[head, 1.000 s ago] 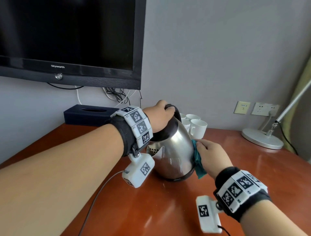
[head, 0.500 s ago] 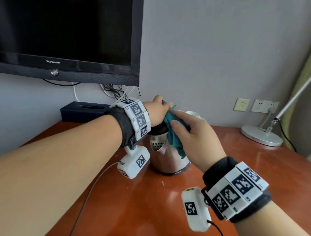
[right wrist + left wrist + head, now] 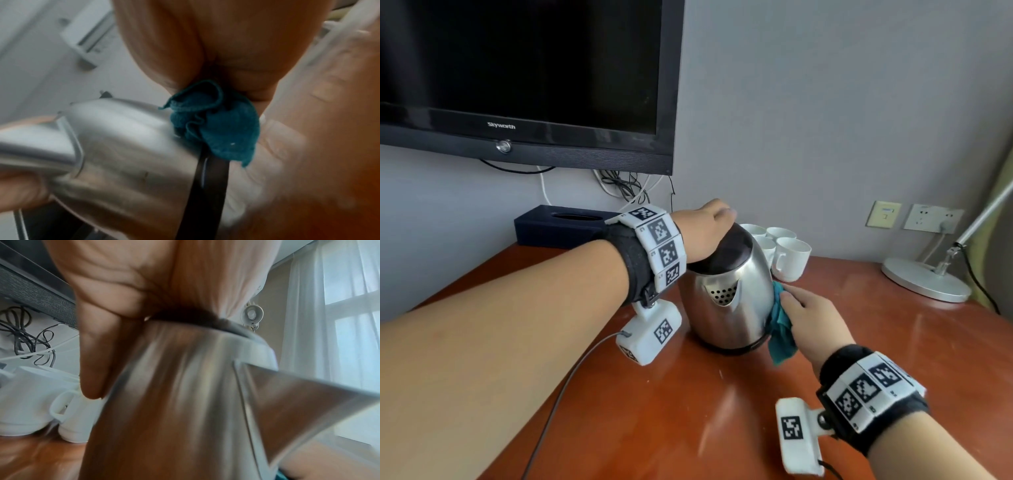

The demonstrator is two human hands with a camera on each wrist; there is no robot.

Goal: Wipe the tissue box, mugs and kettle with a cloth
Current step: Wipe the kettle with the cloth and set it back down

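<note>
The steel kettle [image 3: 726, 308] with a dark lid stands on the wooden table [image 3: 688, 411], leaning a little to the right, spout toward me. My left hand [image 3: 707, 231] curls over its top and hides the handle; in the left wrist view the thumb [image 3: 92, 369] lies down the kettle [image 3: 185, 402] wall. My right hand [image 3: 813, 317] holds a bunched teal cloth [image 3: 780, 329] against the kettle's right side, low down. In the right wrist view the cloth [image 3: 218, 129] sits between my fingers and the kettle [image 3: 123, 146]. Several white mugs [image 3: 789, 257] stand behind. A dark blue tissue box [image 3: 558, 229] lies by the wall.
A black television [image 3: 524, 78] hangs on the wall at the left, with loose cables [image 3: 625, 186] under it. A lamp's round base [image 3: 924, 281] stands at the back right, below wall sockets [image 3: 931, 219]. A curtain [image 3: 1000, 222] edges the right side.
My right hand has brought the cloth down from the kettle's top to its lower right side. The left hand has stayed on the kettle's top.
</note>
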